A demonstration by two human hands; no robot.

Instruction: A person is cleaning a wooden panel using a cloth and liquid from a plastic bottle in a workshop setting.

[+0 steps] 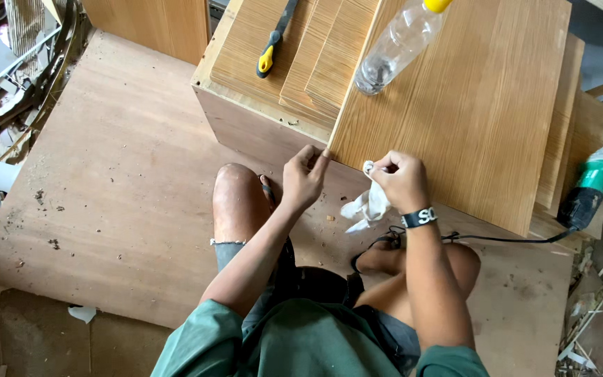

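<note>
We see a brown plywood floor sheet — on it stands a low wooden cabinet box, which carries stacked wood-grain laminate boards, with sawdust specks scattered nearby.

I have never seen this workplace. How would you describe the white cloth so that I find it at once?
Start at the big wood-grain panel lying on top of the stack of boards, and follow its near edge to the corner closest to the person. There the right hand presses a crumpled white cloth against that edge. It is the only soft, white thing there; the clear plastic bottle lies further up the panel.
</note>
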